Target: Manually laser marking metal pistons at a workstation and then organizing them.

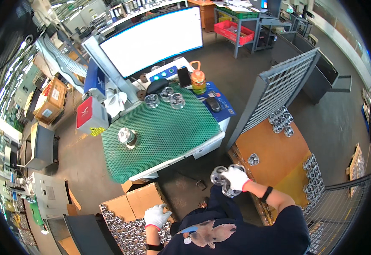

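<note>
My right hand [236,178], in a white glove, is closed on a cluster of shiny ring-shaped metal parts [218,175]. It holds them over the gap between the green-matted bench and the brown-topped surface on the right. My left hand [156,216], gloved too, hovers by the near edge of a cardboard-lined box of many similar metal parts [124,231]. Its fingers are loosely bent and apart, with nothing seen in them. On the green mat [168,131], one metal part [126,136] sits on a small fixture under the marking machine's head. Three more parts [166,97] lie at the mat's far side.
A large monitor [155,40] stands behind the bench, near a button panel [165,74], phone [184,77], orange-capped bottle [198,82] and mouse [213,104]. A grey mesh rack [279,89] rises at right, beside a brown-topped surface [270,146] bearing rows of metal parts [314,178].
</note>
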Motion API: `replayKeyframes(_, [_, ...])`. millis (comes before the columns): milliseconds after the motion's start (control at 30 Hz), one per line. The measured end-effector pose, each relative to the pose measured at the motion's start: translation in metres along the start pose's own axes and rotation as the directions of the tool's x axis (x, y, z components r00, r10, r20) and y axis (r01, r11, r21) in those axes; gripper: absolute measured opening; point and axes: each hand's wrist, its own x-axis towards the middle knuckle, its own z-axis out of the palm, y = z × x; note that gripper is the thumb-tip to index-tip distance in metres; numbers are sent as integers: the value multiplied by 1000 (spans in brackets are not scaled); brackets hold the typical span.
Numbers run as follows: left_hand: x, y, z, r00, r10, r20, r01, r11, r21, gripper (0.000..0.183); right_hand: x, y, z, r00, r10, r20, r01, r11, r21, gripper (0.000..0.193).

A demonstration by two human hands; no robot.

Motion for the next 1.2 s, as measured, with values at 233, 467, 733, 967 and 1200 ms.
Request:
replayKeyframes(233, [45,14,-17,997,27,-76,-42,978,-206,49,221,-26,-37,886,-459,-72,450,887,-106,26])
replayKeyframes(467, [87,9,-37,969,-223,-103,202,961,-187,49,415,-57,-74,764,-638,101,644,743,-181,20])
replayKeyframes(733, [86,4,-62,933,-343,-106,275,873,-403,50,470,-48,-89,789,-595,149,613,778,-139,26])
replayKeyframes(967, [133,3,-83,984,66,-165,-85,990,-109,45,298,-38,-98,891,-370,-263,365,928,-72,40])
replayKeyframes(1200, [150,74,-116,868,339,-364,-462,821,-337,46,44,20,11,989,147,-20,-137,957,256,33])
